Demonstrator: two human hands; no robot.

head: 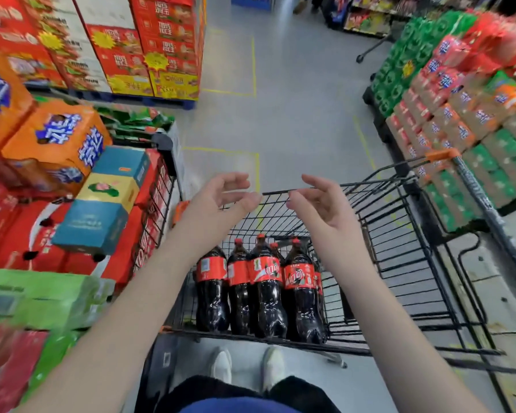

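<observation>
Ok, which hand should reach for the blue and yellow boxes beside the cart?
Probably the left. Both hands hover empty above the bottles, but the left hand is nearer the boxes beside the cart; the right hand would have to reach across.

We see dark cola bottles (259, 293) with red labels and red caps, and a black wire cart (367, 182) with orange corner trim. The cartons (51, 138) are orange with blue-and-white lettering, the packs (459, 129) green and red, and the floor (295, 99) grey with yellow lines. Our shoes (221, 365) are white, our trousers (209, 389) black.
</observation>
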